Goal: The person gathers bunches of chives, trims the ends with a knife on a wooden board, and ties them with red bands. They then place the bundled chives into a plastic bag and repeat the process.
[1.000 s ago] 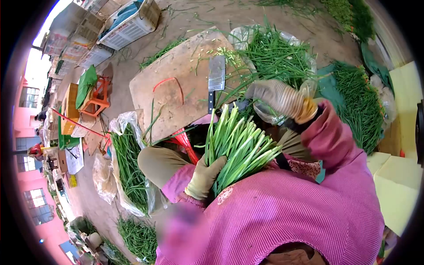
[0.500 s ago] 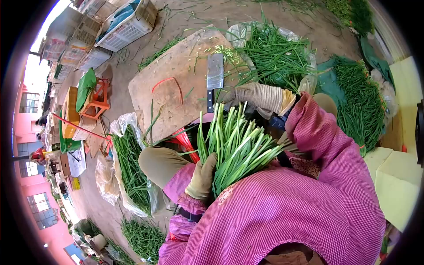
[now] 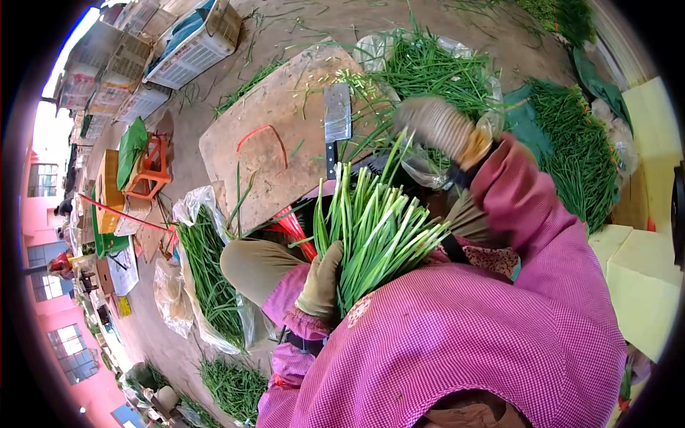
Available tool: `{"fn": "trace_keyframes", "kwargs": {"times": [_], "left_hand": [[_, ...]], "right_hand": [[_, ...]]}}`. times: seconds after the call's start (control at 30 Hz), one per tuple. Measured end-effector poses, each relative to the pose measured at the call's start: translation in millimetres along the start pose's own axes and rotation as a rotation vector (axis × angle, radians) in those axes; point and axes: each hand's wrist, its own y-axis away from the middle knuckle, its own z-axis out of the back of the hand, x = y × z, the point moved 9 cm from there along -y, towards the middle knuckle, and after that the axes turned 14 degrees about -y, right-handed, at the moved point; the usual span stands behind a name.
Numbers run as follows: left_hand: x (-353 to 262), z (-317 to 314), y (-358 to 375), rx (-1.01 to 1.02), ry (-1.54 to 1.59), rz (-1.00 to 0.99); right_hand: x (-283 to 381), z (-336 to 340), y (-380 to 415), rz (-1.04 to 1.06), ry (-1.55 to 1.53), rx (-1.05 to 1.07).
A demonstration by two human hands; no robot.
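My left hand [image 3: 322, 279], in a tan work glove, is closed around a thick bunch of garlic chives [image 3: 378, 228] held against my lap, pale cut ends pointing up and away from me. My right hand [image 3: 435, 128], in a striped knit glove, is raised above the bunch's far side and smeared by motion. A single stalk stands up from the bunch close to its fingers; whether they hold it, I cannot tell. Past the bunch lies a worn wooden board [image 3: 250, 157] carrying a cleaver [image 3: 337, 114], a red strap [image 3: 265, 130] and chopped chive ends [image 3: 351, 82].
Loose chives [image 3: 442, 75] lie on a plastic sheet beyond my right hand. Tied bunches [image 3: 571, 135] are stacked at the right. A plastic bag of chives [image 3: 207, 267] is by my left knee. An orange stool [image 3: 151, 170] and white crates [image 3: 196, 53] stand to the left.
My right hand has lifted from beside the cleaver handle and moved up and to the right. The left hand keeps hold of the bunch; the view has shifted slightly.
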Motion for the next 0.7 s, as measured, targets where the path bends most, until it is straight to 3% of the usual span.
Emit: {"fn": "trace_keyframes", "kwargs": {"times": [0.03, 0.07, 0.13, 0.2, 0.27, 0.3, 0.37, 0.47, 0.53, 0.57, 0.6, 0.67, 0.7], "left_hand": [[1.3, -0.6, 0.5, 0.001, 0.001, 0.002], [0.6, -1.3, 1.0, -0.003, 0.034, -0.016], [0.2, -1.6, 1.8, -0.007, 0.069, -0.035], [1.2, 2.6, 0.7, -0.047, 0.179, -0.074], [11.3, 8.3, -5.4, -0.070, 0.171, -0.078], [13.9, 11.6, -7.9, -0.097, 0.163, -0.082], [10.1, 12.8, -6.2, -0.126, 0.117, -0.107], [4.9, 16.7, -0.5, -0.185, 0.034, -0.138], [2.5, 19.4, 2.5, -0.218, 0.002, -0.148], [1.1, 20.5, 3.7, -0.231, 0.011, -0.160], [0.5, 21.1, 4.7, -0.243, 0.019, -0.172], [8.7, 25.8, 1.5, -0.256, 0.059, -0.169], [14.5, 28.2, -1.2, -0.240, 0.068, -0.156]], "right_hand": [[-34.6, 23.0, 1.0, -0.204, 0.085, 0.007], [-55.4, 69.9, 3.1, -0.221, 0.272, -0.171], [-105.7, 138.2, 21.6, -0.579, 0.153, -0.370], [-113.6, 159.4, 25.9, -0.724, 0.117, -0.340], [-46.2, 130.5, -2.8, -0.667, 0.413, 0.012], [-30.3, 100.8, -1.2, -0.766, 0.070, 0.089], [12.6, 30.5, -2.3, -0.716, -0.341, 0.299], [79.2, -31.3, 0.7, -0.547, -0.356, 0.536], [79.1, -74.5, 18.7, -0.224, -0.381, 0.445], [74.0, -82.9, 20.4, -0.410, -0.531, 0.503], [76.5, -79.0, 16.8, -0.407, -0.531, 0.504], [71.6, -66.8, 18.6, -0.596, -0.591, 0.529], [61.3, -51.7, 20.5, -0.767, -0.692, 0.355]]}}
